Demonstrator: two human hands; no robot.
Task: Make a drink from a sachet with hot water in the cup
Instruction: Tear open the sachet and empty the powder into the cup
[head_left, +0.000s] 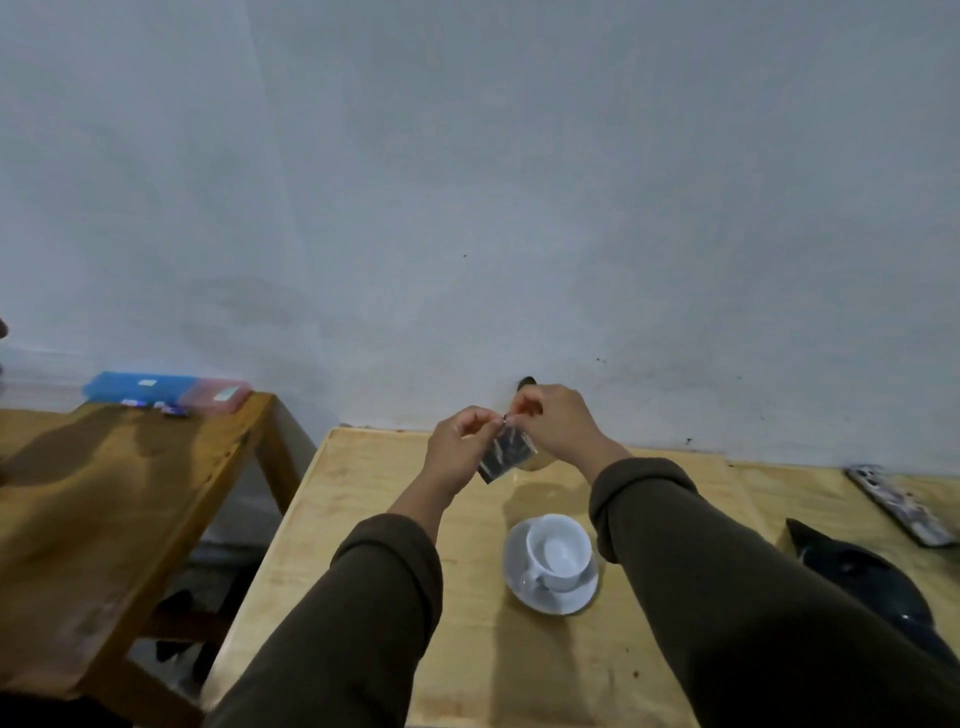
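Note:
A small dark sachet (505, 455) hangs in the air above the far part of the pale wooden table (363, 519). My left hand (460, 447) and my right hand (550, 421) both pinch its top edge with thumb and fingers. Below and nearer to me, a white cup (558, 551) stands upright on a white saucer (519, 582); the cup looks empty. Behind my right hand a dark knob (525, 383) and a glassy object are mostly hidden.
A darker wooden bench (104, 493) stands at the left, with a blue and pink plastic case (166, 392) at its far end. A dark shiny object (878, 582) lies at the table's right, and a patterned flat item (898, 506) beyond it. A grey wall rises behind.

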